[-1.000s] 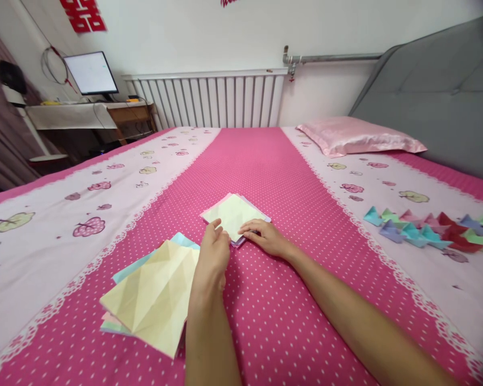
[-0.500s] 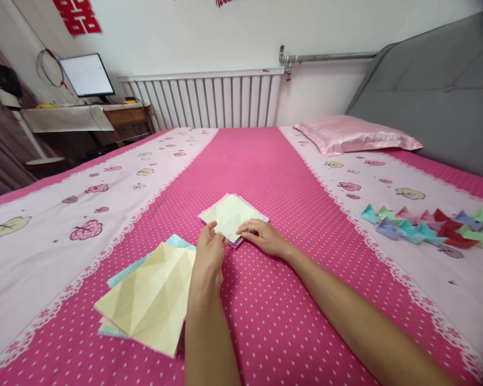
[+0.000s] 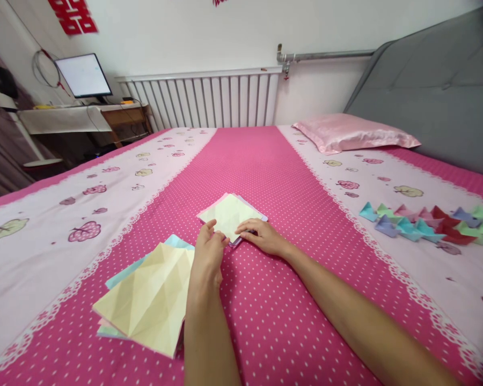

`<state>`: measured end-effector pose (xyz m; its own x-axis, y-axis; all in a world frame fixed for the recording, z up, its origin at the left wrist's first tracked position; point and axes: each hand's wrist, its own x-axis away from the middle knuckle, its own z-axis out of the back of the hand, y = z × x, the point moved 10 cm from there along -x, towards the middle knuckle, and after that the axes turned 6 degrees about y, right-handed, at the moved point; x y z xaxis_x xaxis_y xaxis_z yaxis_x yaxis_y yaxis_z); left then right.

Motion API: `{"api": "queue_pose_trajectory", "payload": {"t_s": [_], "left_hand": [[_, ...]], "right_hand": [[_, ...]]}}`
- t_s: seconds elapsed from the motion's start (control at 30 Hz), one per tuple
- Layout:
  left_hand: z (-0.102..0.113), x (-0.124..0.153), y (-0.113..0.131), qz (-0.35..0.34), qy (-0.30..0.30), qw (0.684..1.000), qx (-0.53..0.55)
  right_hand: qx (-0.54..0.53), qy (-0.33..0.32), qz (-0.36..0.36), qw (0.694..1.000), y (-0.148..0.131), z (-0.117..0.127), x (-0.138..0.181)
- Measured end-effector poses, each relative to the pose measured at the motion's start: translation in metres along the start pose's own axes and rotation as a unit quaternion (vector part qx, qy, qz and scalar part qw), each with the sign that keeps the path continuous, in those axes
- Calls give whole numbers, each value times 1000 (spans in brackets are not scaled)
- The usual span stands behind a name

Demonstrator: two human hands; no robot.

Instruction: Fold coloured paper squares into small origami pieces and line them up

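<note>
A small stack of paper squares [image 3: 227, 209], pale yellow-green on top with pink and purple edges below, lies cornerwise on the bed in front of me. At its lower left edge is my left hand [image 3: 210, 246], thumb and fingers apart, touching or close to the paper. My right hand [image 3: 261, 236] pinches the lower right edge, its fingers curled over the paper. Left of my left forearm lies a bigger pile of creased paper sheets [image 3: 148, 300], cream on top, with blue, pink and green sheets showing underneath. My forearm overlaps its right side.
Several folded paper pieces [image 3: 410, 228] in blue, green, pink, red and purple sit in rows at the right. A pink pillow [image 3: 354, 132] rests near the grey headboard [image 3: 434, 80]. Beyond the bed [image 3: 245, 161] are a radiator [image 3: 201, 102] and a desk with a monitor [image 3: 83, 76].
The view has shifted very slightly. Both hands stay at the small paper stack, with almost no visible movement.
</note>
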<state>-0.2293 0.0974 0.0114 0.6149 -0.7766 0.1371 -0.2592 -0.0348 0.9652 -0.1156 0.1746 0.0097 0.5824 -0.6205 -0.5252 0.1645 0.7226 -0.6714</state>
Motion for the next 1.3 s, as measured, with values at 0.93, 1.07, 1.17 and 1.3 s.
{"api": "queue_pose_trajectory", "payload": {"t_s": [0.93,1.07,1.17,1.3], "left_hand": [[-6,5,5,7,-5,1000,-21],[-7,4,3,4,-9,1000,-22],[-9,4,2,6,-17,1000,-16],[-10,4,2,6,-17,1000,-2]], "right_hand": [[44,9,-27,999,-6,1,2],[61,23,-16,998,-11,0,2],[69,32,-19,997,-11,0,4],[77,53,-45,995,-7,1,5]]}}
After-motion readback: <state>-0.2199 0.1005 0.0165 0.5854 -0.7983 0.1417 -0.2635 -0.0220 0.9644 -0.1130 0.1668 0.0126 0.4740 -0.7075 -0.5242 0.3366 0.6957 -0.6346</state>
